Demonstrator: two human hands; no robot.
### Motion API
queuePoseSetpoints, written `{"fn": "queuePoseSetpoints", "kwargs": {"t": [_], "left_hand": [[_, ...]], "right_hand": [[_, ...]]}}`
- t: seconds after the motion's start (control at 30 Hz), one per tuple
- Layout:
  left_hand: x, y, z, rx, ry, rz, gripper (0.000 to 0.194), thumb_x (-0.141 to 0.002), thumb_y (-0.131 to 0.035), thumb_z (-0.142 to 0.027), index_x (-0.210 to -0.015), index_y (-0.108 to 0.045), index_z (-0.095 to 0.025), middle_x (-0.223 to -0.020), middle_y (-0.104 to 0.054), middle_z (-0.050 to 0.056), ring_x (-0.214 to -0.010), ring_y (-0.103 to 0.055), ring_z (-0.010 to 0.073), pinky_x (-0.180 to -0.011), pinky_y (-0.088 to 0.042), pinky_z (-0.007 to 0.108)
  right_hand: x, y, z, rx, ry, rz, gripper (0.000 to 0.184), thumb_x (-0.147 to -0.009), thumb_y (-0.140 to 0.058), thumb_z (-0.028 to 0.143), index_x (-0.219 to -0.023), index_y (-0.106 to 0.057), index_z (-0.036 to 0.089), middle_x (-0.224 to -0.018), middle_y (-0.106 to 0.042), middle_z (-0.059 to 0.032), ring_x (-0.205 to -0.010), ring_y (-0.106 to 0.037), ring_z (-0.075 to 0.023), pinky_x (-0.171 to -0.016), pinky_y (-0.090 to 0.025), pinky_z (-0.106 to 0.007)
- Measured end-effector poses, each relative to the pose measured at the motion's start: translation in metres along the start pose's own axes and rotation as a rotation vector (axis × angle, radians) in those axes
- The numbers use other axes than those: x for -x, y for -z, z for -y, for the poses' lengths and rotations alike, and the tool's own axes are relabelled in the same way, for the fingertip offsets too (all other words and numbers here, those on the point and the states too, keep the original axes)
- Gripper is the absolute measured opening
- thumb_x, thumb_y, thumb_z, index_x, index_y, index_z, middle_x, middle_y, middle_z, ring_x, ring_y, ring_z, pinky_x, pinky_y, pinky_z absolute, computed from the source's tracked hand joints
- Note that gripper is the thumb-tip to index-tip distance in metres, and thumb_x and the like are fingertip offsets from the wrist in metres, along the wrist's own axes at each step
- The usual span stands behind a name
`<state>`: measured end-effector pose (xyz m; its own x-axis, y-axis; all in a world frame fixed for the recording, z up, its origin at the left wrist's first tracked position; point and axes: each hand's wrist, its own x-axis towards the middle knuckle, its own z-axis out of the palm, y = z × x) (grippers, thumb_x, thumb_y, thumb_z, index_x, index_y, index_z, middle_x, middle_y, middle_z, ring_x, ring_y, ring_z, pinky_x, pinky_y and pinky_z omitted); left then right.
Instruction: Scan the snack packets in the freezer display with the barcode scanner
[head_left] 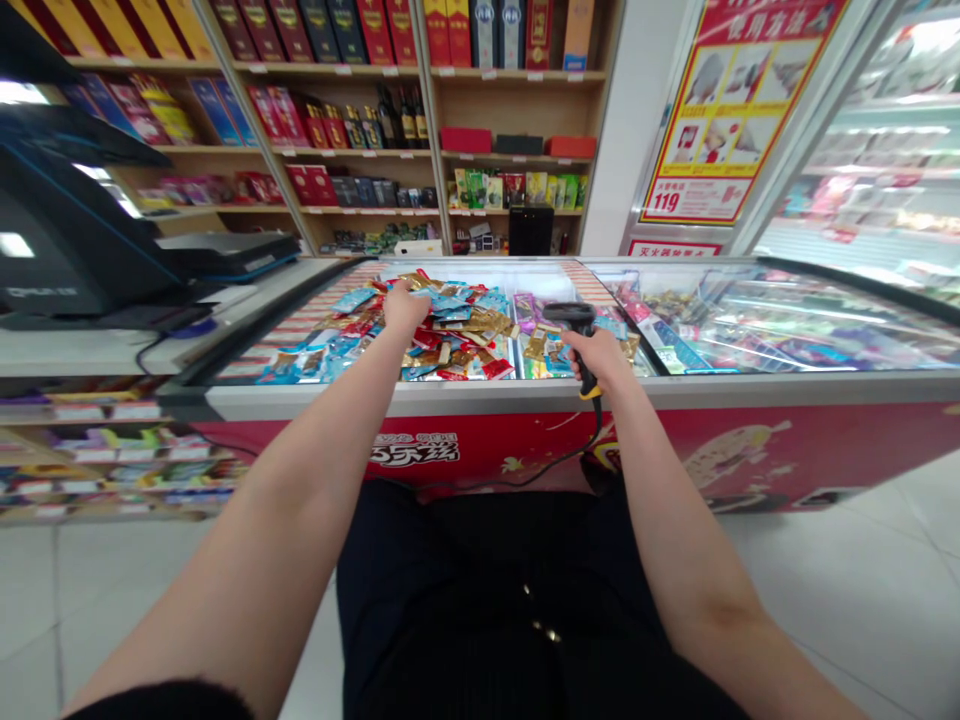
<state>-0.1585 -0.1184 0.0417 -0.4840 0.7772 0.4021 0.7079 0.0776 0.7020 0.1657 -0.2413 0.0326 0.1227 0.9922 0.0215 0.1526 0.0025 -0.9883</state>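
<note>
- Scanner: a black corded barcode scanner [571,318] sits in the right hand [592,358], fingers wrapped firmly round its handle, its head jutting forward over the open freezer. This snug hold looks steady and leaves the head unblocked.
- Left hand [405,308]: reaches out with fingers curved down onto the heap of snack packets [457,342]. The narrow, cupped hand hides its fingertips, so I cannot tell whether it has a packet.
- Packets: blue, gold and red, lying loose and overlapping inside the chest freezer [480,395], between the two hands and just past its front rim.
- Cord: the scanner's black cord [592,440] hangs in a slack curve down the freezer's red front, so it seems not to drag on the right hand.
- Nearby: shelves [517,100] of boxes and bottles stand behind the freezer, with a cash register [67,230] on the left.
</note>
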Motion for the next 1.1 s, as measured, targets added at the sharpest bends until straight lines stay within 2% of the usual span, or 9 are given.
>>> {"fn": "queuePoseSetpoints", "kwargs": {"t": [0.13,0.27,0.33,0.5,0.53,0.63,0.77,0.9,1.1], "left_hand": [[0.011,0.004,0.005,-0.066,-0.028,0.138,0.007,-0.074,-0.067,-0.022,-0.080,-0.068,-0.018,-0.096,-0.073,0.012,-0.108,-0.064,0.0311,-0.097,-0.046,0.037],[0.027,0.003,-0.015,-0.133,-0.043,-0.033,0.027,-0.079,-0.066,-0.030,-0.103,-0.071,-0.020,-0.121,-0.067,0.016,-0.121,-0.057,0.0353,-0.103,-0.042,0.044],[0.039,-0.002,-0.031,-0.142,-0.117,-0.048,0.030,-0.081,-0.064,-0.033,-0.108,-0.070,-0.021,-0.126,-0.064,0.016,-0.122,-0.056,0.0349,-0.104,-0.041,0.044],[0.078,-0.037,-0.071,0.024,-0.309,0.181,0.010,-0.076,-0.069,-0.027,-0.082,-0.071,-0.020,-0.098,-0.070,0.015,-0.108,-0.063,0.0344,-0.097,-0.044,0.041],[0.086,-0.048,-0.077,0.073,-0.295,0.233,0.008,-0.071,-0.073,-0.026,-0.073,-0.068,-0.019,-0.091,-0.070,0.015,-0.104,-0.064,0.0353,-0.096,-0.044,0.041],[0.109,-0.079,-0.086,0.232,-0.191,0.359,0.026,-0.052,-0.085,-0.021,-0.055,-0.059,-0.021,-0.075,-0.067,0.012,-0.104,-0.064,0.0372,-0.095,-0.046,0.039],[0.132,-0.109,-0.088,0.206,-0.169,0.400,0.041,-0.042,-0.090,-0.020,-0.050,-0.049,-0.022,-0.076,-0.067,0.013,-0.111,-0.062,0.0397,-0.097,-0.045,0.038],[0.138,-0.121,-0.088,0.152,-0.205,0.366,0.055,-0.041,-0.092,-0.021,-0.048,-0.038,-0.022,-0.083,-0.067,0.015,-0.121,-0.057,0.0429,-0.101,-0.043,0.039],[0.133,-0.124,-0.092,0.259,-0.037,0.396,0.060,-0.035,-0.089,-0.010,-0.050,-0.033,-0.024,-0.069,-0.061,0.007,-0.112,-0.062,0.0384,-0.090,-0.046,0.035]], "right_hand": [[-0.001,0.000,-0.002,-0.009,-0.020,0.002,0.024,-0.088,-0.066,0.024,-0.072,-0.048,0.021,-0.048,-0.050,0.0049,-0.035,-0.044,-0.0095,-0.034,-0.036,-0.020],[-0.003,0.005,-0.004,-0.026,-0.022,-0.007,0.024,-0.088,-0.068,0.025,-0.074,-0.049,0.020,-0.049,-0.052,0.0050,-0.036,-0.045,-0.0094,-0.034,-0.037,-0.020],[-0.005,0.008,-0.004,-0.028,-0.027,-0.017,0.022,-0.089,-0.067,0.025,-0.075,-0.050,0.020,-0.049,-0.052,0.0048,-0.036,-0.046,-0.0099,-0.034,-0.038,-0.020],[-0.005,0.013,-0.004,-0.043,-0.049,-0.035,0.021,-0.089,-0.067,0.024,-0.076,-0.052,0.019,-0.050,-0.052,0.0048,-0.036,-0.047,-0.0098,-0.034,-0.039,-0.020],[-0.004,0.014,-0.004,-0.046,-0.049,-0.036,0.021,-0.089,-0.067,0.024,-0.076,-0.052,0.019,-0.050,-0.052,0.0050,-0.036,-0.046,-0.0095,-0.035,-0.039,-0.020],[-0.003,0.018,-0.006,-0.056,-0.043,-0.044,0.021,-0.088,-0.068,0.025,-0.076,-0.051,0.019,-0.049,-0.051,0.0055,-0.036,-0.046,-0.0095,-0.035,-0.038,-0.020],[-0.003,0.024,-0.009,-0.050,-0.052,-0.057,0.023,-0.088,-0.069,0.026,-0.076,-0.051,0.020,-0.048,-0.051,0.0056,-0.035,-0.046,-0.0098,-0.034,-0.038,-0.020],[-0.006,0.027,-0.011,-0.037,-0.078,-0.069,0.022,-0.090,-0.068,0.025,-0.075,-0.053,0.019,-0.050,-0.053,0.0045,-0.036,-0.047,-0.0101,-0.034,-0.040,-0.021],[-0.013,0.022,-0.017,-0.052,-0.105,-0.049,0.023,-0.091,-0.068,0.026,-0.075,-0.054,0.018,-0.051,-0.055,0.0032,-0.035,-0.049,-0.0107,-0.035,-0.043,-0.021]]}}
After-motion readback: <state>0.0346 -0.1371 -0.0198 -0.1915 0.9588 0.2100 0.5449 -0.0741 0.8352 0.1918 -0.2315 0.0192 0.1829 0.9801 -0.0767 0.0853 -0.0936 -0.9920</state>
